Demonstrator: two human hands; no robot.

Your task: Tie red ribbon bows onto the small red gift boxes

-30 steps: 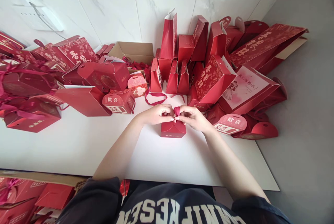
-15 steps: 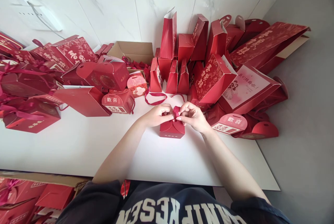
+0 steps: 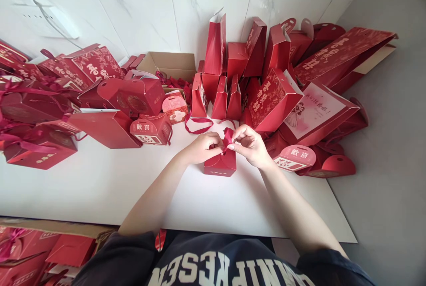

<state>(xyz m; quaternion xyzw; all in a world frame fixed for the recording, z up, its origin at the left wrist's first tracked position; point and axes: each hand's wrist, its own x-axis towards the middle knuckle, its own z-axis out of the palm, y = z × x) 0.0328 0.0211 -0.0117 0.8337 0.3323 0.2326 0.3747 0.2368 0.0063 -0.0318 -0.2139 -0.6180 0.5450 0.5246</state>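
A small red gift box (image 3: 219, 166) stands upright on the white table in front of me, its rounded top flaps closed together. Over the top runs a dark pink ribbon (image 3: 227, 137), looped and bunched above the flaps. My left hand (image 3: 207, 146) pinches the ribbon from the left, thumb against the curled fingers. From the right, my right hand (image 3: 249, 144) pinches the ribbon between thumb and index finger. The fingers hide part of the ribbon and the back of the box.
Behind the box lies a loose ribbon (image 3: 199, 132). Red gift bags (image 3: 221, 104) and boxes crowd the back. A brown carton (image 3: 173, 65) holds more ribbon. Ribboned boxes (image 3: 43, 148) are piled at left; a small handled box (image 3: 294, 158) sits at right. The table edge (image 3: 342, 219) ends near the grey wall.
My right hand has shifted slightly right and up, its fingers a little further from my left. More of the ribbon loop now shows between the hands. The box stays in place.
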